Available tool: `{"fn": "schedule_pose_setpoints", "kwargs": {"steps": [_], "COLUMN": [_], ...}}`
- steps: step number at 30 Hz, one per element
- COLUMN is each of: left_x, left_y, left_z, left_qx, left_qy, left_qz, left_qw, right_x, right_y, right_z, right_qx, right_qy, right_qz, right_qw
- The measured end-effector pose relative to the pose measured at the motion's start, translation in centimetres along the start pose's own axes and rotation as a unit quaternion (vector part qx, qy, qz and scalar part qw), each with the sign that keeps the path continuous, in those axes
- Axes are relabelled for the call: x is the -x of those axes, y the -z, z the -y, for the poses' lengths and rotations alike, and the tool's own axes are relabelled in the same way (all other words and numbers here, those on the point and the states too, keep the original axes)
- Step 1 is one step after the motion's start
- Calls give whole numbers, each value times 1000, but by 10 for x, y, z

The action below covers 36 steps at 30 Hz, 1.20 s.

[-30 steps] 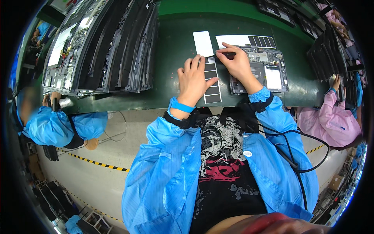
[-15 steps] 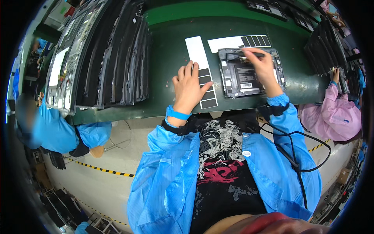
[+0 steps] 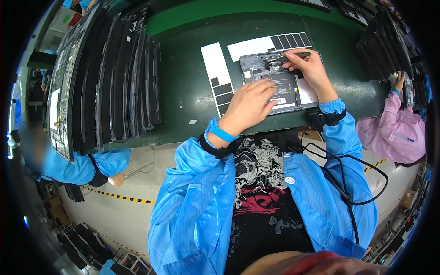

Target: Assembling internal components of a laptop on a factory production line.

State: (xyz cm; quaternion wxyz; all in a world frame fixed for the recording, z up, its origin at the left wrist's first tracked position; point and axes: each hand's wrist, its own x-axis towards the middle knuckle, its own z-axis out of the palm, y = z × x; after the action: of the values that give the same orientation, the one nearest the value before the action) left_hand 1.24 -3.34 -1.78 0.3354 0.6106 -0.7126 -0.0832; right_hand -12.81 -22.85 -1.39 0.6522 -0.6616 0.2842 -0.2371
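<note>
Upper centre: opened device (image 3: 285, 89) is apparently steadied by unclenched left hand (image 3: 249, 103); dark tool (image 3: 303, 54) is pinched by right hand (image 3: 313, 72), presumably for precision.

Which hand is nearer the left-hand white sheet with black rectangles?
Left. The left hand is just right of the white sheet, by its lower end; the right hand, holding a dark tool, is farther right, over the open device.

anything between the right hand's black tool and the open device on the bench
Nothing visible. The right hand holds the black tool over the upper part of the open device; the left hand is at the lower left, not between them.
</note>
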Motion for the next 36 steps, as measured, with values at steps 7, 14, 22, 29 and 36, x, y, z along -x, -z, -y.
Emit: {"fn": "schedule_pose_setpoints", "kwargs": {"steps": [7, 14, 22, 29, 36], "left_x": [0, -3, -10, -9, -14], "left_y": [-2, 0, 2, 4, 3], "left_z": [0, 1, 2, 1, -1], "left_qx": [10, 2, -3, -2, -22], "left_qy": [8, -3, -4, -4, 15], "left_qz": [-4, -12, 0, -2, 23], "left_qw": [1000, 1000, 1000, 1000, 999], "right_x": [-1, -1, -1, -1, -2], "right_y": [-2, -4, 8, -4, -2], "right_z": [0, 2, -7, -1, -3], "right_qx": [-25, -18, -72, -30, -13], "right_qy": [-12, 2, 3, 3, 2], "right_qz": [-16, -21, 13, -16, -16], "right_qw": [999, 1000, 997, 999, 1000]}}
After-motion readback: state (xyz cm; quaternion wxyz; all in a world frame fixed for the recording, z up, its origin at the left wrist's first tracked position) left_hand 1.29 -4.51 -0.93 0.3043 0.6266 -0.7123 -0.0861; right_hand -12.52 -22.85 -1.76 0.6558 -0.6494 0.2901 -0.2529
